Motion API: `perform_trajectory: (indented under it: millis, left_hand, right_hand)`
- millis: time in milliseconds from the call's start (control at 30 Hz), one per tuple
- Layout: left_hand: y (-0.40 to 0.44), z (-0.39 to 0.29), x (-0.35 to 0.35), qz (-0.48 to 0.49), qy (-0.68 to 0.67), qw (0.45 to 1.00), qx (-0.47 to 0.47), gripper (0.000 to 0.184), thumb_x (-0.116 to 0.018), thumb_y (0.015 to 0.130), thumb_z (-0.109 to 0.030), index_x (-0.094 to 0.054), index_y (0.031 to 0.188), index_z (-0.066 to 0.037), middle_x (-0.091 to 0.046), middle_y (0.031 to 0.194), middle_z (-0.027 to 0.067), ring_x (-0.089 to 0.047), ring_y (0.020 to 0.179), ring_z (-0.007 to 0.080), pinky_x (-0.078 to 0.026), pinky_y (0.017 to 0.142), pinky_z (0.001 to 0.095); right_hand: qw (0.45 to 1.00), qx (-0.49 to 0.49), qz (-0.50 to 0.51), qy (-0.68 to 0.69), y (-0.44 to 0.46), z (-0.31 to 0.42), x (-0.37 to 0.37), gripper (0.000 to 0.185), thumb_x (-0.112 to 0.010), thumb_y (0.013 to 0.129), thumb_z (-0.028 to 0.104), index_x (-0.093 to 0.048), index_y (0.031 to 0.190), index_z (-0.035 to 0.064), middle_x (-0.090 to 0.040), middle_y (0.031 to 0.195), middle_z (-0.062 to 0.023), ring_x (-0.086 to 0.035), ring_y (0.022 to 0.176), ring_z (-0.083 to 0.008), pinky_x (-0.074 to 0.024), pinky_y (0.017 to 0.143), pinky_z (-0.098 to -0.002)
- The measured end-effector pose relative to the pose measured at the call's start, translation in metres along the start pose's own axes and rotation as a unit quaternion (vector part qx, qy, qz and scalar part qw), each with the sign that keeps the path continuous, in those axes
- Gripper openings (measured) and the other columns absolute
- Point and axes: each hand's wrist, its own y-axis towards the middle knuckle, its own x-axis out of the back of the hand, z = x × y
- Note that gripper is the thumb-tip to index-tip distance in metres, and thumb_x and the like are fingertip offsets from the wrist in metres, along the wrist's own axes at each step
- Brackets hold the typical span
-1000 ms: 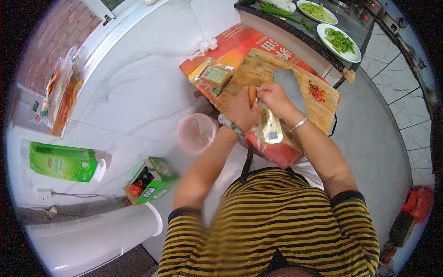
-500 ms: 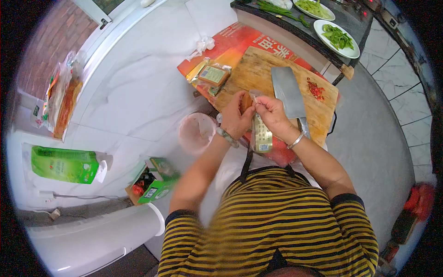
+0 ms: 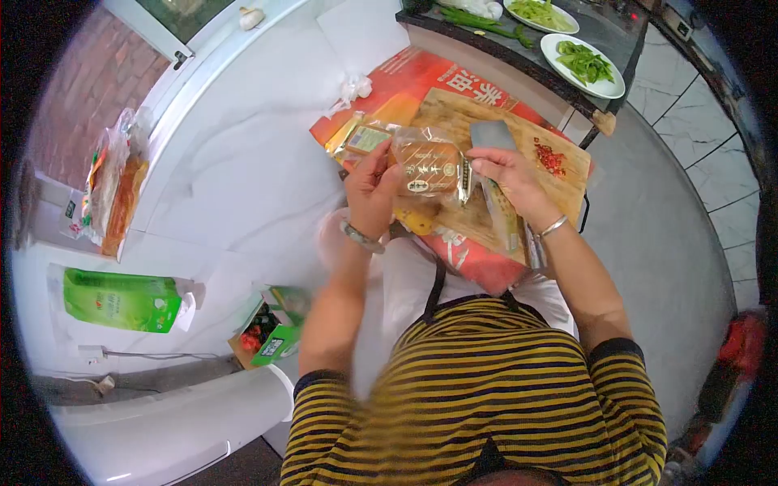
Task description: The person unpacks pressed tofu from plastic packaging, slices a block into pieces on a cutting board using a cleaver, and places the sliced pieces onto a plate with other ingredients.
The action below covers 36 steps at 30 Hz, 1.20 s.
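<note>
Holding a clear packet (image 3: 428,167) above the nine o'clock side of the chopping board (image 3: 455,107). Pinching at nine o'clock with fingers of the left hand (image 3: 372,194), at three with those of the right hand (image 3: 514,180). Probably light, soft, slippery; best taken by opposite edges.

I see a brown, pale-lettered packet (image 3: 429,166), tan board (image 3: 454,109), red chilli (image 3: 551,159) near its right edge, yellow-and-black striped shirt (image 3: 502,364).
</note>
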Motion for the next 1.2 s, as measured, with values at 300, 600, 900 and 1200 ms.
perform_trajectory:
  millis: [300,600,900,1200]
  left_hand:
    - [-0.011,-0.014,0.048,0.011,-0.049,0.999,0.002,0.043,-0.054,0.088,-0.002,-0.048,0.130,0.004,-0.061,0.114,0.0096,-0.058,0.102,0.0140,-0.047,0.089,0.0275]
    - [-0.038,-0.044,0.148,-0.126,0.044,0.991,-0.002,0.041,-0.055,0.087,0.003,-0.050,0.128,0.001,-0.060,0.114,0.0072,-0.059,0.100,0.0141,-0.052,0.080,0.0274]
    - [-0.055,-0.028,0.205,-0.231,-0.002,0.973,-0.006,0.035,-0.060,0.081,0.007,-0.059,0.116,0.002,-0.063,0.107,0.0078,-0.063,0.091,0.0146,-0.052,0.079,0.0265]
    - [-0.043,0.005,0.202,-0.358,0.365,0.849,-0.136,0.025,-0.066,0.077,0.000,-0.065,0.102,-0.004,-0.065,0.093,0.0101,-0.064,0.086,0.0213,-0.052,0.076,0.0302]
  right_hand:
    - [0.959,-0.119,0.210,0.150,0.017,0.044,-0.051,0.036,-0.063,0.084,0.010,-0.058,0.118,-0.0006,-0.065,0.102,-0.0053,-0.061,0.094,-0.0143,-0.0492,0.083,-0.0275]
    - [0.936,-0.140,0.284,0.152,0.059,0.046,-0.161,0.040,-0.064,0.083,0.018,-0.057,0.118,-0.0005,-0.065,0.101,-0.0056,-0.063,0.084,-0.0141,-0.0525,0.072,-0.0271]
    - [0.978,-0.052,0.201,-0.005,0.081,0.021,-0.252,0.019,-0.059,0.083,0.009,-0.062,0.098,-0.0024,-0.063,0.082,-0.0051,-0.059,0.065,-0.0132,-0.0493,0.058,-0.0283]
    - [0.978,-0.132,0.121,0.103,0.082,-0.009,-0.277,0.014,-0.056,0.086,0.006,-0.061,0.098,0.0008,-0.062,0.081,-0.0041,-0.059,0.069,-0.0140,-0.0507,0.063,-0.0299]
